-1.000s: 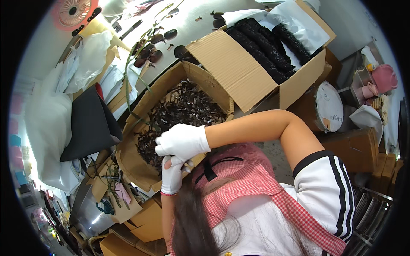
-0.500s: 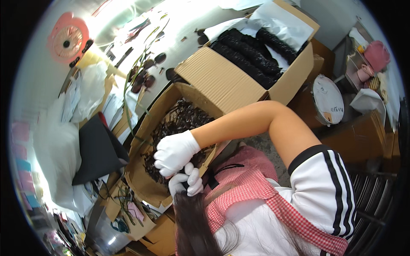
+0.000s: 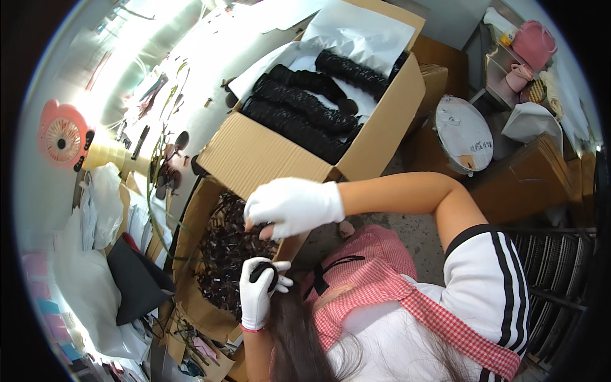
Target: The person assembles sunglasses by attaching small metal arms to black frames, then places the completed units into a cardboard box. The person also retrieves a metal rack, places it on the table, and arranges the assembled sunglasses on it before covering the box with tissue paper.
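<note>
The gloved left hand [image 3: 259, 294] grips a small black piece [image 3: 259, 274] firmly while the loosely curled, empty right hand [image 3: 294, 206] should pick carefully from the box of dark pieces [image 3: 223, 254].

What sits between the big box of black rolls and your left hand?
In the head view, the right hand, over the box of small dark pieces.

Gloved left hand [image 3: 259, 294] grips a small black piece [image 3: 260, 272]; gloved right hand [image 3: 294, 206] hovers over the box of dark pieces [image 3: 191, 235].
</note>
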### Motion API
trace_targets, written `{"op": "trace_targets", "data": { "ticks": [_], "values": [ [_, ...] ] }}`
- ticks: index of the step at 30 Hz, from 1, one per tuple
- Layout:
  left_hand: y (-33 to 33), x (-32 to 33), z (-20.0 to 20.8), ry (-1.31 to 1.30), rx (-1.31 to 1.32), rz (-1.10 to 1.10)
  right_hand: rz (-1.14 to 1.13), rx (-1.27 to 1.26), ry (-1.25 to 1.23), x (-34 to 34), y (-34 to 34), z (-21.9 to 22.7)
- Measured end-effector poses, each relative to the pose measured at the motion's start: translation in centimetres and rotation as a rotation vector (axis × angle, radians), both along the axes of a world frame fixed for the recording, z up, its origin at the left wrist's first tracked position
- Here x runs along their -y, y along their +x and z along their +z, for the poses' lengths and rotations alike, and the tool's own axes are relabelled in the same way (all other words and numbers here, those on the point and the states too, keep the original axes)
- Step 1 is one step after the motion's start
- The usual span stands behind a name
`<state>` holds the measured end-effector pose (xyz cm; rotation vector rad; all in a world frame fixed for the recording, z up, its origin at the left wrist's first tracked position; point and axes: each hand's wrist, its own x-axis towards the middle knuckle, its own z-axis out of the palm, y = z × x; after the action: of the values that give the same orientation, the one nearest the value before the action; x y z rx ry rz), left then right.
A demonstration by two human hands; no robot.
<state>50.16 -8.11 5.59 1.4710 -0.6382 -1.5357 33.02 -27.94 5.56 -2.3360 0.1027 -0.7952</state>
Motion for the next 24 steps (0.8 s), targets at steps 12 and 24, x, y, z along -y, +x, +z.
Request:
{"op": "trace_targets", "data": {
  "ticks": [12, 24],
  "values": [
    [-3.5, 10.2, 3.9, -0.103, 0.265, -0.064, -0.839, -0.774, 0.052, 15.5, -16.6, -1.9],
    [-4.5, 22.1, 3.2, -0.274, 0.328, -0.333, -0.925, -0.952, 0.043, 17.0, -14.7, -4.5]
  ]
}}
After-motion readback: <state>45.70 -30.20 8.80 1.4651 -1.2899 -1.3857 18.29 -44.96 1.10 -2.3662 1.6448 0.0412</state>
